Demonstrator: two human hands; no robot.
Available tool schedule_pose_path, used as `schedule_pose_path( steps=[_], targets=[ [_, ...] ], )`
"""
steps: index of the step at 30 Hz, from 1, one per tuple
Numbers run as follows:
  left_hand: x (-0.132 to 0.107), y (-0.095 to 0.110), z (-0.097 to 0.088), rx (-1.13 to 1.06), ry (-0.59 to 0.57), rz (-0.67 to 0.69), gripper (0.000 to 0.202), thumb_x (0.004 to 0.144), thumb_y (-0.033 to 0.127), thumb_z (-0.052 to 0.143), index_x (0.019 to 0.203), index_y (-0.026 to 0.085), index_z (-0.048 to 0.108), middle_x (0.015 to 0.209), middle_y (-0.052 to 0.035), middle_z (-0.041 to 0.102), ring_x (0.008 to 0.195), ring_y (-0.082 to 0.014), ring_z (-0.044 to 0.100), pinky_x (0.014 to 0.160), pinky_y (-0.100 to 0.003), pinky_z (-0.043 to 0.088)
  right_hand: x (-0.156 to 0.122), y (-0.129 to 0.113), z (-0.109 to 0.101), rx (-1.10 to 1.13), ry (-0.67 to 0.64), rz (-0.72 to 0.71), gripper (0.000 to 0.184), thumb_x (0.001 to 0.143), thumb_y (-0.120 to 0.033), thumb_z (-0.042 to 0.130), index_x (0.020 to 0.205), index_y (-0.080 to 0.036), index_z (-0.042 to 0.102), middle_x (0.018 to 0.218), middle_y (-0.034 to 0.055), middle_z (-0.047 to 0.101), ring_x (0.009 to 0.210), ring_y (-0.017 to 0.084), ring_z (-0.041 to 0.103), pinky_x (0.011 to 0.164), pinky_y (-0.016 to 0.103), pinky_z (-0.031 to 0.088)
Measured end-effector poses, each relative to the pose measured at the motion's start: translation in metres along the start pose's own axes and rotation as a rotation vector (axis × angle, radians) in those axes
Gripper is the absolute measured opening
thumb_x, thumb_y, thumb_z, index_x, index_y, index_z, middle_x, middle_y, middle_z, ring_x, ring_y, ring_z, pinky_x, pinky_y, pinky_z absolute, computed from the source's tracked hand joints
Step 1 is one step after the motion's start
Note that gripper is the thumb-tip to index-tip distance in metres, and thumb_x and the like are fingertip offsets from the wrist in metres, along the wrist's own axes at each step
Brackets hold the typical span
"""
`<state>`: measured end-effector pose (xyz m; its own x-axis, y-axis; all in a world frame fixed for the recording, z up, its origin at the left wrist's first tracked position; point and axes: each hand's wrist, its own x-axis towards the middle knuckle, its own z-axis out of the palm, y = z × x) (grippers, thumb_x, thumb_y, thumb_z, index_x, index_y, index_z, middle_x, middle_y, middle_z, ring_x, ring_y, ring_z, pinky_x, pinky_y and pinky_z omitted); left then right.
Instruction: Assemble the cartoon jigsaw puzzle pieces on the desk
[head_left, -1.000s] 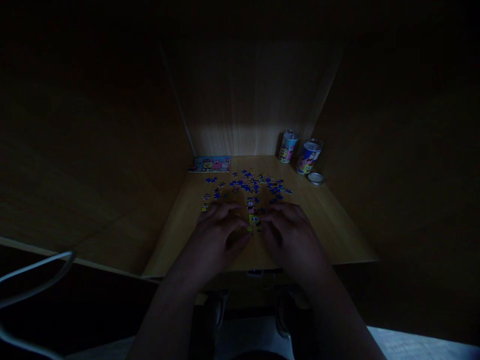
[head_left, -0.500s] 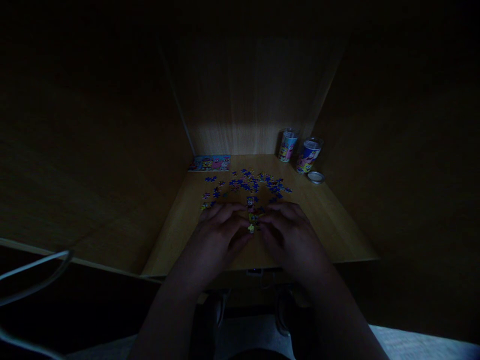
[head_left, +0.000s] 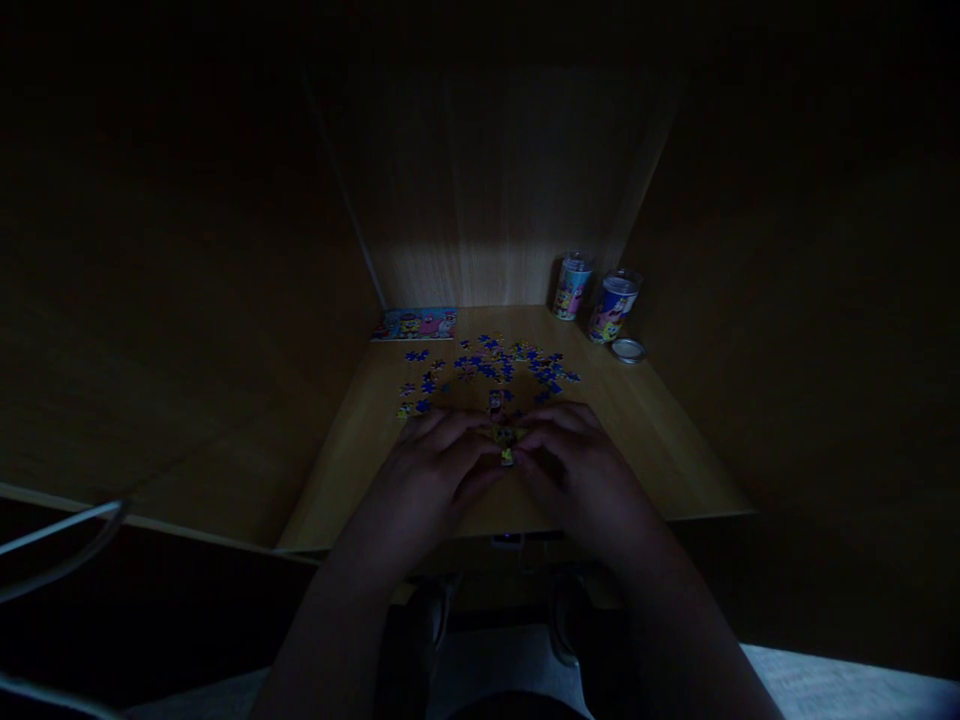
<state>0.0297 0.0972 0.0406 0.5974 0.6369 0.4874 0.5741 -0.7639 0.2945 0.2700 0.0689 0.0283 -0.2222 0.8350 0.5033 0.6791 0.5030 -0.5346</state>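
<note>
Both my hands rest on a wooden desk (head_left: 660, 440) in dim light. My left hand (head_left: 431, 470) and my right hand (head_left: 577, 465) meet fingertip to fingertip over a small joined cluster of yellow puzzle pieces (head_left: 506, 440). The fingers of both hands are curled and pressed onto that cluster. Beyond the hands lie several loose blue puzzle pieces (head_left: 491, 370), scattered across the middle of the desk.
A picture card (head_left: 416, 324) lies flat at the back left. Two printed cans (head_left: 573, 286) (head_left: 613, 306) stand at the back right, with a round lid (head_left: 628, 350) beside them. Wooden walls close in the desk at the back and both sides. A white cable (head_left: 52, 545) runs at the lower left.
My two hands have drawn closer together, so less of the yellow cluster shows between them. The view has shifted slightly.
</note>
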Motion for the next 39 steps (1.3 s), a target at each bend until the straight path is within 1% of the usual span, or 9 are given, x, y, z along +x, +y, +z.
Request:
schedule_pose_path(
  steps=[5, 8, 11, 15, 20, 23, 29, 35, 39],
  targets=[
    [0.0027, 0.0013, -0.0014, -0.024, -0.076, -0.010, 0.017, 0.109, 0.025, 0.072, 0.125, 0.029, 0.076, 0.135, -0.0036, 0.080, 0.125, -0.0270, 0.072, 0.111, -0.051, 0.055, 0.0009, 0.0061, -0.0049, -0.032, 0.103, 0.090, 0.012, 0.094, -0.013, 0.072, 0.092, -0.025, 0.070, 0.113, 0.0072, 0.078, 0.114, 0.029, 0.069, 0.101, 0.047, 0.056],
    [0.0032, 0.0034, -0.0024, -0.034, -0.119, -0.002, 0.029, 0.109, 0.026, 0.072, 0.137, 0.033, 0.075, 0.143, -0.0016, 0.079, 0.134, -0.0279, 0.070, 0.117, -0.055, 0.052, 0.0023, 0.0068, -0.0047, -0.078, 0.084, 0.106, 0.014, 0.092, -0.012, 0.074, 0.087, -0.024, 0.070, 0.105, 0.0061, 0.077, 0.107, 0.029, 0.070, 0.099, 0.046, 0.055],
    [0.0032, 0.0043, -0.0024, -0.063, -0.127, 0.006, 0.041, 0.107, 0.025, 0.074, 0.146, 0.036, 0.072, 0.148, -0.0013, 0.077, 0.141, -0.0290, 0.068, 0.121, -0.058, 0.051, 0.0035, 0.0056, -0.0019, -0.115, 0.057, 0.125, 0.015, 0.092, -0.011, 0.076, 0.086, -0.024, 0.070, 0.101, 0.0051, 0.077, 0.103, 0.028, 0.070, 0.098, 0.046, 0.054],
    [0.0035, 0.0040, -0.0017, -0.084, -0.149, 0.004, 0.039, 0.104, 0.025, 0.076, 0.142, 0.035, 0.075, 0.143, -0.0015, 0.080, 0.140, -0.0292, 0.069, 0.120, -0.058, 0.053, 0.0034, 0.0040, 0.0010, -0.150, 0.056, 0.170, 0.013, 0.096, -0.013, 0.075, 0.089, -0.023, 0.072, 0.098, 0.0057, 0.076, 0.102, 0.029, 0.069, 0.095, 0.046, 0.054],
    [0.0042, 0.0035, -0.0017, -0.063, -0.166, 0.005, 0.034, 0.105, 0.025, 0.077, 0.138, 0.035, 0.076, 0.143, 0.0007, 0.080, 0.140, -0.0291, 0.069, 0.119, -0.057, 0.052, 0.0006, 0.0052, 0.0003, -0.130, 0.064, 0.172, 0.008, 0.104, -0.019, 0.069, 0.099, -0.024, 0.073, 0.103, 0.0068, 0.078, 0.104, 0.030, 0.070, 0.094, 0.045, 0.055],
    [0.0043, 0.0036, -0.0025, -0.061, -0.176, 0.005, 0.035, 0.105, 0.025, 0.077, 0.138, 0.035, 0.076, 0.143, 0.0006, 0.080, 0.139, -0.0294, 0.069, 0.119, -0.057, 0.052, -0.0008, 0.0067, -0.0007, -0.117, 0.052, 0.145, 0.009, 0.102, -0.017, 0.069, 0.102, -0.025, 0.074, 0.105, 0.0060, 0.078, 0.105, 0.028, 0.070, 0.095, 0.044, 0.055],
    [0.0039, 0.0038, -0.0028, -0.081, -0.170, 0.011, 0.033, 0.105, 0.024, 0.075, 0.137, 0.035, 0.076, 0.141, 0.0008, 0.081, 0.136, -0.0282, 0.071, 0.116, -0.055, 0.053, -0.0007, 0.0052, -0.0018, -0.157, -0.033, 0.104, 0.007, 0.099, -0.019, 0.076, 0.097, -0.025, 0.076, 0.101, 0.0052, 0.078, 0.102, 0.029, 0.071, 0.093, 0.045, 0.056],
    [0.0035, 0.0028, -0.0009, -0.089, -0.179, 0.009, 0.035, 0.105, 0.024, 0.075, 0.138, 0.035, 0.075, 0.143, 0.0015, 0.080, 0.136, -0.0273, 0.071, 0.117, -0.054, 0.053, -0.0002, 0.0030, -0.0020, -0.155, -0.044, 0.094, 0.008, 0.100, -0.018, 0.075, 0.098, -0.026, 0.078, 0.101, 0.0040, 0.079, 0.101, 0.027, 0.072, 0.095, 0.045, 0.055],
    [0.0035, 0.0020, -0.0018, -0.089, -0.161, 0.024, 0.033, 0.106, 0.024, 0.074, 0.138, 0.033, 0.076, 0.140, -0.0005, 0.081, 0.133, -0.0281, 0.072, 0.116, -0.055, 0.052, -0.0001, 0.0024, -0.0012, -0.180, -0.053, 0.091, 0.008, 0.099, -0.017, 0.076, 0.099, -0.025, 0.078, 0.102, 0.0045, 0.079, 0.101, 0.027, 0.071, 0.093, 0.044, 0.055]
  ],
)
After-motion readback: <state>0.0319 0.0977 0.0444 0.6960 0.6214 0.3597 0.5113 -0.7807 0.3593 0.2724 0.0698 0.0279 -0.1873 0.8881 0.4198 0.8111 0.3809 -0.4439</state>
